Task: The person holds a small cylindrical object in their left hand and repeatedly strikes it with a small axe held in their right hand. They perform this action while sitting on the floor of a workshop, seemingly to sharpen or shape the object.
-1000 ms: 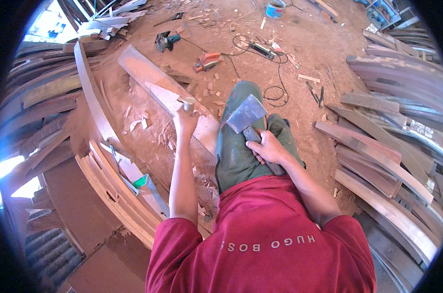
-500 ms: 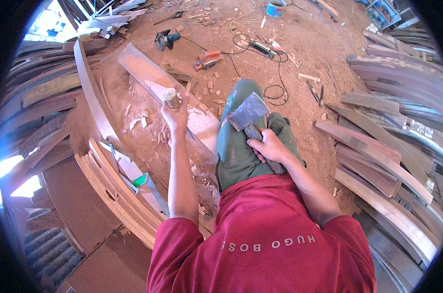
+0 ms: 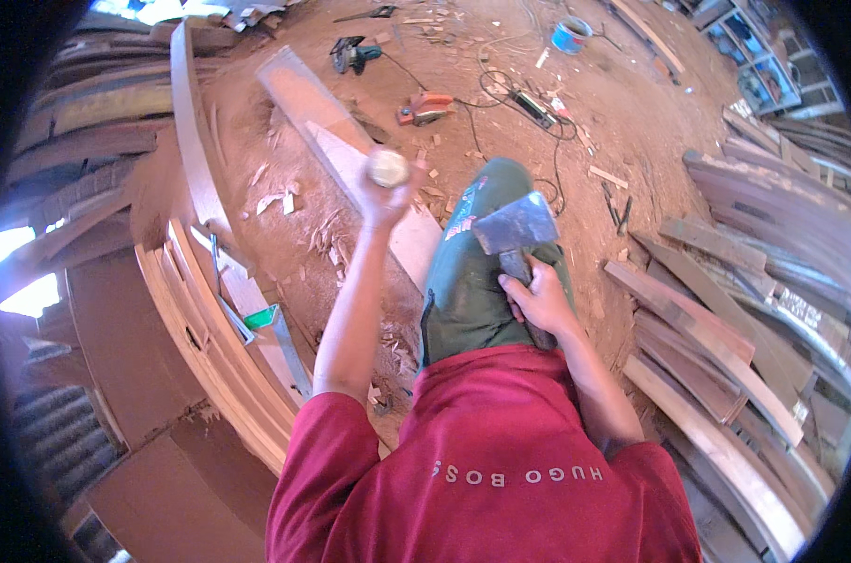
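Note:
My left hand (image 3: 386, 199) is raised above the long plank, its fingers wrapped round a thick wooden handle (image 3: 388, 169) whose pale round end faces up. Motion blurs it, and the rest of that tool is hidden. Over my right thigh, my right hand (image 3: 538, 296) grips a hatchet (image 3: 516, 225) by its dark handle. The broad, grey metal blade points away from me. Beneath my left hand the plank (image 3: 299, 89) lies slanting on the ground, with a paler freshly cut face along part of it.
A circular saw (image 3: 353, 56), an orange power planer (image 3: 425, 108) and a power strip (image 3: 533, 108) with cables lie ahead. A blue bucket (image 3: 570, 36) stands far right. Curved timbers (image 3: 214, 347) lie left, stacked boards (image 3: 688, 310) right. Wood chips and sawdust cover the ground.
The view has shifted a little. My left hand has moved slightly right, and the handle's round end now faces up more directly. The hatchet stays in my right hand over my thigh.

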Motion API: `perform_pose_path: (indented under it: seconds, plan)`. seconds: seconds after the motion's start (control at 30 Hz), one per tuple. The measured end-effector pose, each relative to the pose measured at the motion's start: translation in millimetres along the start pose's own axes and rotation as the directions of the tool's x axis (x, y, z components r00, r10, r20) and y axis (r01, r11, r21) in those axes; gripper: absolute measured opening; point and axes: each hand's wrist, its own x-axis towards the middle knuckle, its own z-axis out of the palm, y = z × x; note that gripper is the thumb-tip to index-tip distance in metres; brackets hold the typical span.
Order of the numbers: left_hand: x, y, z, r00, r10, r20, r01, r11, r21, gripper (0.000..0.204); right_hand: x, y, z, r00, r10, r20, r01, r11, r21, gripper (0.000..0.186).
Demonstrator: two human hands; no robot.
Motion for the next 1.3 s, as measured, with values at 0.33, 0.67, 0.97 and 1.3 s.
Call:
perform_pose_path:
  seconds: [0.33, 0.67, 0.97, 1.3]
  plan:
    - [-28, 15, -7, 0.969, -0.246, 0.006, 0.146, 0.595, 0.791, 0.041, -5, -12, 4, 0.993, 0.083, -0.081, -0.074, 0.991, 0.112, 0.020]
    - [-32, 25, 19, 0.885, -0.450, 0.119, 0.320, 0.774, 0.547, 0.043, 16, -6, 14, 0.976, 0.209, -0.068, -0.210, 0.978, -0.007, 0.017]
    - [20, 52, -2, 0.990, 0.108, 0.093, -0.128, 0.959, 0.253, 0.030, 19, -21, 12, 0.979, 0.104, -0.175, -0.101, 0.995, 0.025, 0.014]
    - [-3, 17, 24, 0.965, 0.230, 0.123, -0.252, 0.945, 0.210, 0.028, 19, -51, 20, 0.979, 0.061, -0.194, -0.036, 0.991, 0.130, 0.021]
